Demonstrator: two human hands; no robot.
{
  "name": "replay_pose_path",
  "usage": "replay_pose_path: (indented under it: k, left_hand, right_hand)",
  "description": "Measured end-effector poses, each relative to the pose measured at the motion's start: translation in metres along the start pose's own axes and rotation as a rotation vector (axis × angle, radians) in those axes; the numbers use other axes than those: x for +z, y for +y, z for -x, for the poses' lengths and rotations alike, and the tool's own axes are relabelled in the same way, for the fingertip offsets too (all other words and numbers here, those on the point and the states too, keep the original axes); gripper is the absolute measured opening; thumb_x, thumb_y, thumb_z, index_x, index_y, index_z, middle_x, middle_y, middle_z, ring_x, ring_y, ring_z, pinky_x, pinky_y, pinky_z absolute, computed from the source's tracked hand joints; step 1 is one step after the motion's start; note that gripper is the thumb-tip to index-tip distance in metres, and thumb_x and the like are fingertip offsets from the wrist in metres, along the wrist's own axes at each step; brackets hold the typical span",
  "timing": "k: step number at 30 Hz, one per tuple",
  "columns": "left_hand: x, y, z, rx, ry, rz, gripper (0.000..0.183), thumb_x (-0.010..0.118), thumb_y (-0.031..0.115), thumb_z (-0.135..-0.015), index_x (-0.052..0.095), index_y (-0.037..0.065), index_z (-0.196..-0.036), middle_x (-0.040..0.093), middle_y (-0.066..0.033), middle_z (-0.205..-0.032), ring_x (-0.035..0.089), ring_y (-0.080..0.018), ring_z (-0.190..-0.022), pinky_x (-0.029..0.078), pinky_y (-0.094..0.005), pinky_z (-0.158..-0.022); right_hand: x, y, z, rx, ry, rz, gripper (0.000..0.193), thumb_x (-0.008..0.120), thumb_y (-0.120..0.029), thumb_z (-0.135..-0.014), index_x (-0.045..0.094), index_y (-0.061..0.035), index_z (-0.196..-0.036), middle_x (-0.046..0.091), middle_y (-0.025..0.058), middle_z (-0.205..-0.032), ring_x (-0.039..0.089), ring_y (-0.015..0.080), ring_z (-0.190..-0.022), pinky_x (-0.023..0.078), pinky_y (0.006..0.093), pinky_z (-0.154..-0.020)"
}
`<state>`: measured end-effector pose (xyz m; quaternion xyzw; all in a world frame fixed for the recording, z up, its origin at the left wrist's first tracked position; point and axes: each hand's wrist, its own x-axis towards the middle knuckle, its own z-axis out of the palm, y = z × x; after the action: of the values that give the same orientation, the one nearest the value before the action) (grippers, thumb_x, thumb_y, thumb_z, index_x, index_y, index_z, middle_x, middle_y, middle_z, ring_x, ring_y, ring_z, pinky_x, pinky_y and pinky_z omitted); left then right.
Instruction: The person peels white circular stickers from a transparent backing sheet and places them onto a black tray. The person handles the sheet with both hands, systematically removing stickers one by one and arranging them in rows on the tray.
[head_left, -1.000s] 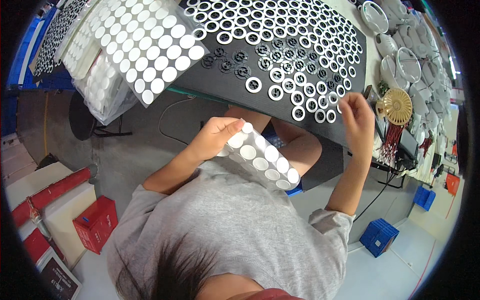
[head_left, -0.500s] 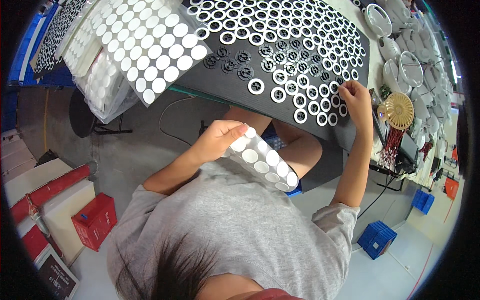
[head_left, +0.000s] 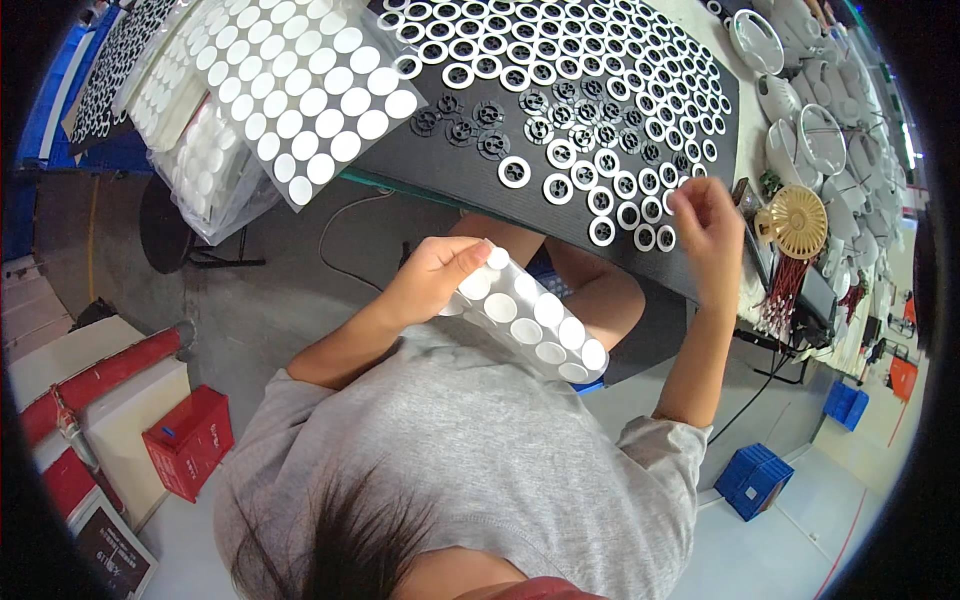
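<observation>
My left hand [head_left: 437,280] is closed on the upper edge of a sticker sheet [head_left: 540,318], a clear strip with round white discs that curls downward over my lap. My right hand [head_left: 708,228] is over the right end of the dark table board, its fingers curled and smeared by motion; whether they hold anything cannot be made out. Beside it are black round parts with white ring faces [head_left: 601,231], spread in many rows. Nearer the middle of the board lie black round parts [head_left: 492,145] without white faces.
Large sheets of white round stickers [head_left: 325,110] overhang the board's left edge, above a plastic bag [head_left: 205,185] of similar discs. A yellow fan [head_left: 800,220] and red-tipped wires [head_left: 785,295] sit at the right, near white plastic housings [head_left: 822,138]. Crates [head_left: 754,480] stand on the floor.
My right hand has drawn back from the ringed parts, slightly down and toward me. The left hand keeps its hold, and the curled sticker sheet has shifted slightly right.
</observation>
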<state>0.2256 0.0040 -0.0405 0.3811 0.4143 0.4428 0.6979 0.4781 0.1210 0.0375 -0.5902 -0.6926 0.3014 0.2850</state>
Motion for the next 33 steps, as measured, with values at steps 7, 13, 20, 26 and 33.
replay_pose_path:
  k: [7, 13, 20, 26, 33]
  left_hand:
    - [0.001, -0.003, -0.001, 0.113, 0.102, 0.073, 0.032, 0.042, 0.026, -0.092, 0.057, -0.002, -0.089, 0.059, -0.0014, -0.079, 0.051, -0.0043, -0.071, 0.042, -0.0185, -0.061]
    - [0.004, -0.001, 0.001, 0.192, 0.109, -0.063, 0.028, 0.043, 0.023, -0.092, 0.056, -0.001, -0.086, 0.055, 0.0002, -0.075, 0.049, -0.0039, -0.070, 0.041, -0.0186, -0.061]
    - [0.011, 0.012, 0.000, 0.383, 0.190, -0.397, 0.025, 0.058, 0.027, -0.083, 0.056, 0.002, -0.088, 0.052, -0.0019, -0.076, 0.050, -0.0070, -0.071, 0.040, -0.0198, -0.061]
    - [0.011, 0.033, -0.009, 0.639, -0.242, -1.106, 0.026, 0.064, 0.027, -0.073, 0.056, 0.006, -0.086, 0.052, -0.0073, -0.081, 0.052, -0.0240, -0.072, 0.040, -0.0321, -0.068]
    - [0.008, 0.022, -0.008, 0.410, -0.385, -0.895, 0.017, 0.060, 0.021, -0.077, 0.054, 0.005, -0.074, 0.053, -0.0069, -0.066, 0.050, -0.0242, -0.059, 0.039, -0.0338, -0.057]
  right_hand:
    - [0.027, -0.028, 0.066, -0.092, -0.508, -0.172, 0.030, 0.071, -0.014, -0.067, 0.057, -0.0015, -0.089, 0.057, 0.0074, -0.079, 0.056, 0.0167, -0.068, 0.045, 0.0255, -0.060]
    - [0.039, -0.026, 0.078, -0.038, -0.511, -0.186, 0.031, 0.069, -0.012, -0.070, 0.054, -0.0011, -0.095, 0.060, 0.0108, -0.080, 0.060, 0.0183, -0.072, 0.047, 0.0276, -0.063]
    - [0.050, -0.018, 0.079, -0.157, -0.530, -0.125, 0.014, 0.063, -0.008, -0.075, 0.053, -0.0006, -0.082, 0.056, 0.0087, -0.062, 0.056, 0.0135, -0.055, 0.044, 0.0248, -0.050]
    - [0.053, -0.020, 0.077, -0.304, -0.626, -0.111, 0.009, 0.062, -0.006, -0.074, 0.054, -0.0010, -0.074, 0.049, 0.0103, -0.052, 0.050, 0.0209, -0.043, 0.037, 0.0277, -0.042]
    - [0.060, -0.015, 0.074, -0.510, -0.528, -0.063, 0.015, 0.064, -0.007, -0.069, 0.057, -0.0030, -0.081, 0.055, 0.0095, -0.063, 0.054, 0.0234, -0.054, 0.041, 0.0331, -0.051]
